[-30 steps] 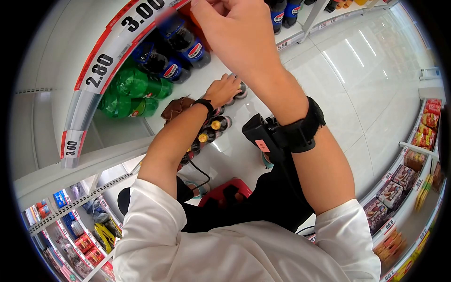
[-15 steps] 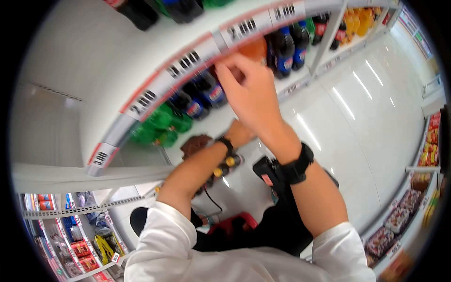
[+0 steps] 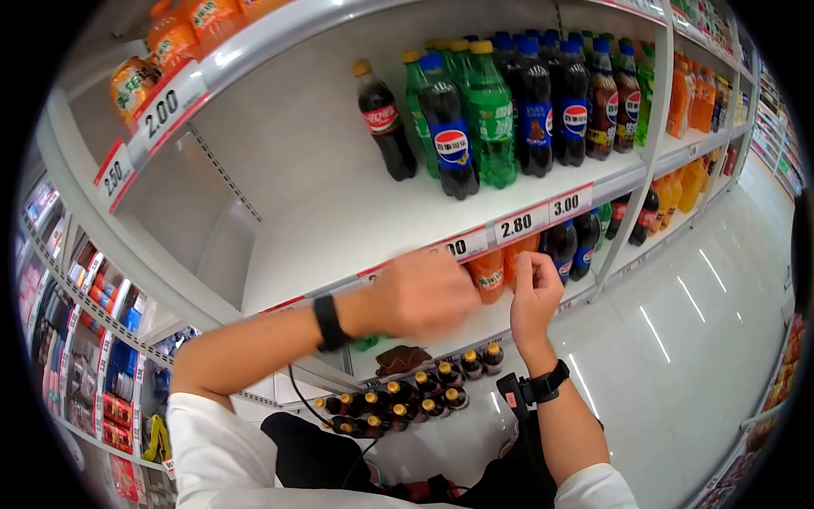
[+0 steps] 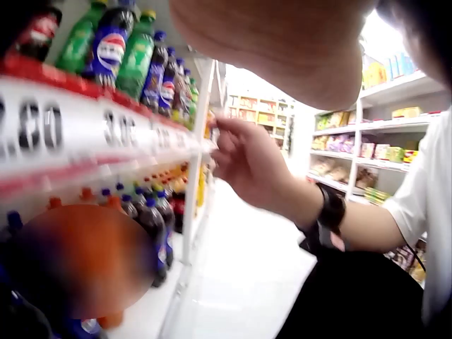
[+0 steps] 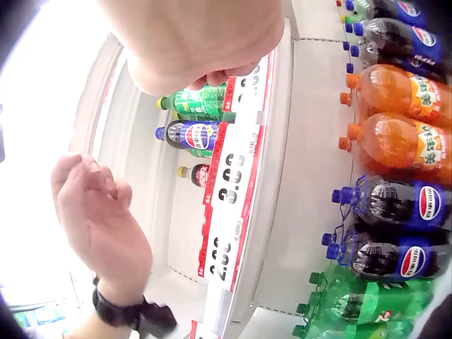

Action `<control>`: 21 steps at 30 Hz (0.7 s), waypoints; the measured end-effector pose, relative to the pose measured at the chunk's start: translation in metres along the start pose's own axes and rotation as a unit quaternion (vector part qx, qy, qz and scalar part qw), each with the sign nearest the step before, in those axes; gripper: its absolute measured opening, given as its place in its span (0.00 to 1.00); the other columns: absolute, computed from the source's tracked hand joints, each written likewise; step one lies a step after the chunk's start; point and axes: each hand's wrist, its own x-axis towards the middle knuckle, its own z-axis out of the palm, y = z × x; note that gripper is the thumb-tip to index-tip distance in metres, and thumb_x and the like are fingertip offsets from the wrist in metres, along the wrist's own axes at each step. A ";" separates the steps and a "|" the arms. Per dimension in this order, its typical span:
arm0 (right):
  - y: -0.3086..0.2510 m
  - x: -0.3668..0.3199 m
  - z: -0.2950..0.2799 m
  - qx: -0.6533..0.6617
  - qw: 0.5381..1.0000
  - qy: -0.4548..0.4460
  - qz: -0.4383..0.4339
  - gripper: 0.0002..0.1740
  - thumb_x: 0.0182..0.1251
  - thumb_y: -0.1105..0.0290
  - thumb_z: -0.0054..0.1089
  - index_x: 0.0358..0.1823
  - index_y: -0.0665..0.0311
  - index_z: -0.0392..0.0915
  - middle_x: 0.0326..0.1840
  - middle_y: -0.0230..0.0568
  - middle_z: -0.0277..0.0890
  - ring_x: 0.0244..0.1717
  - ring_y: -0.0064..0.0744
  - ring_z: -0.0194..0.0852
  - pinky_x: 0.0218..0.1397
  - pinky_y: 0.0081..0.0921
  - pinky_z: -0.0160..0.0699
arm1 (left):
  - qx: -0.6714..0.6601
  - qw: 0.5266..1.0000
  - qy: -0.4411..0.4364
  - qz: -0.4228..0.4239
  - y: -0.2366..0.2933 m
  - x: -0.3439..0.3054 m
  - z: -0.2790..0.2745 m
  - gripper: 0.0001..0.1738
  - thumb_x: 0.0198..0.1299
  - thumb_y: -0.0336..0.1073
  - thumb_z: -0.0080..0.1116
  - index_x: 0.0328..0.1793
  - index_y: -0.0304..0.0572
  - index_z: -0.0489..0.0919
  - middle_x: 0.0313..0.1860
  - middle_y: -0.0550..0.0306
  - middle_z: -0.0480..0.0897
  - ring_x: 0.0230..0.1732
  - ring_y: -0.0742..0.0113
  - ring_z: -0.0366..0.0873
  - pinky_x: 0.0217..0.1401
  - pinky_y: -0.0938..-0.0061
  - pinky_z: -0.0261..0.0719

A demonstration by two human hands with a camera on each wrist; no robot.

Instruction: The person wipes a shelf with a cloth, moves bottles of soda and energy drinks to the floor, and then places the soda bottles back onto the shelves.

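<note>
White metal shelving (image 3: 280, 204) fills the head view, with pale glossy floor (image 3: 678, 339) running off to the right. On the middle shelf stand tall bottles: a dark cola bottle (image 3: 386, 119) with a red label, blue-capped Pepsi bottles (image 3: 449, 127) and green bottles (image 3: 492, 110). They are packed close in rows toward the right end, and the left of the board is bare. One shelf down, orange soda bottles (image 3: 490, 276) stand just behind the two hands, with more dark bottles beside them. Along the front edge of the middle shelf runs the price strip (image 3: 530, 222), red and white, reading 2.80 and 3.00. The right hand (image 3: 534, 297) is raised to the underside of that strip, thumb and forefinger drawn together, the fingertips (image 4: 227, 135) at the strip's edge. Whether they pinch it or only meet beside it I cannot tell. The left hand (image 3: 424, 293), blurred, hangs just left of the right, apart from it, in front of the strip. From the right wrist its fingers look loosely curled with nothing in them. Lowest down, small dark bottles (image 3: 407, 394) with gold caps sit in two rows. Each wrist wears a black band (image 3: 327, 322)
</note>
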 end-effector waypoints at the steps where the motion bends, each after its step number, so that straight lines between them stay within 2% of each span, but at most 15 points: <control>1: -0.001 -0.002 0.000 0.004 1.000 -0.004 -0.004 0.09 0.76 0.68 0.56 0.39 0.68 0.77 0.28 0.25 0.73 0.25 0.10 0.61 0.26 0.13 0.55 | 0.050 0.998 0.003 -0.027 -0.017 0.005 -0.018 0.11 0.42 0.27 0.66 0.34 0.46 0.79 0.29 0.58 0.78 0.30 0.57 0.75 0.31 0.68 0.75; 2: -0.002 -0.004 0.001 -0.004 1.000 -0.012 -0.007 0.09 0.76 0.69 0.55 0.40 0.68 0.77 0.29 0.26 0.74 0.26 0.10 0.62 0.27 0.12 0.57 | 0.083 0.995 0.024 -0.056 -0.039 0.007 -0.035 0.10 0.45 0.25 0.65 0.34 0.45 0.80 0.30 0.57 0.79 0.32 0.56 0.77 0.32 0.65 0.77; 3: -0.003 -0.005 0.001 -0.011 1.000 -0.019 -0.011 0.09 0.76 0.69 0.55 0.40 0.68 0.77 0.30 0.26 0.74 0.28 0.10 0.63 0.29 0.12 0.59 | 0.143 0.988 0.043 -0.044 -0.060 0.015 -0.053 0.09 0.47 0.24 0.63 0.35 0.44 0.80 0.31 0.56 0.79 0.34 0.56 0.77 0.33 0.64 0.78; 5: -0.002 -0.007 0.004 -0.009 0.999 -0.022 -0.024 0.09 0.76 0.69 0.55 0.40 0.69 0.77 0.31 0.27 0.75 0.29 0.10 0.64 0.30 0.12 0.60 | 0.247 0.962 0.037 -0.112 -0.096 0.020 -0.080 0.08 0.50 0.26 0.63 0.38 0.44 0.80 0.34 0.56 0.78 0.38 0.55 0.77 0.36 0.64 0.79; 7: -0.002 -0.006 0.004 -0.013 0.999 -0.025 -0.036 0.09 0.76 0.70 0.54 0.41 0.70 0.77 0.33 0.29 0.76 0.32 0.12 0.69 0.34 0.13 0.67 | 0.314 0.935 0.025 -0.160 -0.137 0.022 -0.100 0.11 0.54 0.31 0.61 0.44 0.45 0.81 0.39 0.54 0.79 0.45 0.51 0.77 0.44 0.63 0.80; 8: -0.001 -0.006 0.005 -0.012 0.999 -0.022 -0.038 0.09 0.76 0.70 0.54 0.41 0.70 0.77 0.33 0.29 0.76 0.32 0.12 0.69 0.34 0.13 0.67 | 0.314 0.936 0.026 -0.156 -0.155 0.023 -0.105 0.11 0.54 0.31 0.61 0.44 0.45 0.81 0.39 0.54 0.79 0.45 0.51 0.77 0.44 0.63 0.80; 10: 0.002 -0.006 0.008 0.020 0.998 0.008 -0.067 0.09 0.76 0.71 0.54 0.40 0.71 0.77 0.33 0.31 0.77 0.33 0.13 0.70 0.36 0.13 0.69 | 0.363 0.885 0.024 -0.291 -0.188 0.026 -0.109 0.16 0.59 0.36 0.58 0.52 0.44 0.80 0.48 0.49 0.80 0.55 0.49 0.75 0.55 0.59 0.78; 11: 0.004 -0.005 0.009 0.015 0.997 0.016 -0.077 0.08 0.75 0.72 0.55 0.40 0.72 0.77 0.34 0.33 0.78 0.33 0.14 0.71 0.37 0.14 0.71 | 0.362 0.886 0.027 -0.288 -0.202 0.030 -0.111 0.16 0.59 0.36 0.58 0.52 0.44 0.80 0.48 0.49 0.80 0.55 0.49 0.75 0.55 0.59 0.78; 13: 0.006 -0.004 0.010 0.014 0.996 0.019 -0.088 0.08 0.75 0.72 0.55 0.40 0.72 0.77 0.33 0.33 0.78 0.32 0.14 0.71 0.37 0.14 0.70 | 0.343 0.834 0.038 -0.430 -0.231 0.035 -0.110 0.21 0.62 0.41 0.55 0.60 0.45 0.78 0.60 0.42 0.77 0.64 0.45 0.71 0.65 0.56 0.73; 14: 0.006 -0.003 0.010 0.015 0.995 0.020 -0.097 0.08 0.75 0.72 0.55 0.39 0.72 0.77 0.33 0.33 0.78 0.32 0.15 0.71 0.36 0.14 0.70 | 0.340 0.837 0.040 -0.427 -0.247 0.036 -0.112 0.21 0.62 0.41 0.55 0.60 0.45 0.78 0.60 0.42 0.77 0.64 0.45 0.71 0.65 0.56 0.73; 16: 0.008 -0.001 0.012 0.004 0.995 0.022 -0.098 0.08 0.74 0.72 0.56 0.39 0.71 0.77 0.31 0.31 0.77 0.30 0.14 0.70 0.34 0.14 0.68 | 0.266 0.856 0.052 -0.441 -0.268 0.040 -0.113 0.24 0.63 0.45 0.53 0.63 0.45 0.77 0.66 0.35 0.73 0.68 0.40 0.68 0.68 0.54 0.70; 17: 0.010 0.000 0.013 0.003 0.994 0.027 -0.105 0.07 0.73 0.73 0.58 0.38 0.72 0.78 0.28 0.30 0.76 0.27 0.13 0.67 0.30 0.14 0.67 | 0.295 0.853 -0.062 -0.426 -0.266 0.041 -0.115 0.28 0.64 0.49 0.51 0.65 0.39 0.75 0.68 0.31 0.71 0.69 0.37 0.67 0.69 0.55 0.68; 18: 0.011 0.001 0.013 0.002 0.993 0.029 -0.113 0.07 0.71 0.73 0.59 0.38 0.72 0.79 0.25 0.28 0.74 0.24 0.12 0.64 0.27 0.14 0.65 | 0.293 0.853 -0.060 -0.427 -0.273 0.041 -0.112 0.28 0.64 0.49 0.51 0.65 0.39 0.75 0.68 0.31 0.71 0.69 0.37 0.67 0.69 0.55 0.68; 20: 0.010 0.003 0.015 0.003 0.994 0.029 -0.110 0.07 0.71 0.74 0.59 0.38 0.72 0.79 0.25 0.28 0.74 0.24 0.12 0.64 0.26 0.13 0.64 | 0.150 0.851 -0.036 -0.501 -0.297 0.038 -0.108 0.31 0.64 0.52 0.51 0.64 0.35 0.75 0.67 0.32 0.72 0.67 0.36 0.70 0.68 0.55 0.70; 21: 0.010 0.003 0.014 0.001 0.993 0.027 -0.111 0.07 0.71 0.74 0.59 0.38 0.72 0.79 0.24 0.28 0.74 0.23 0.12 0.64 0.26 0.13 0.64 | 0.149 0.851 -0.035 -0.503 -0.305 0.039 -0.107 0.31 0.64 0.52 0.51 0.64 0.35 0.75 0.67 0.32 0.72 0.67 0.36 0.70 0.68 0.55 0.70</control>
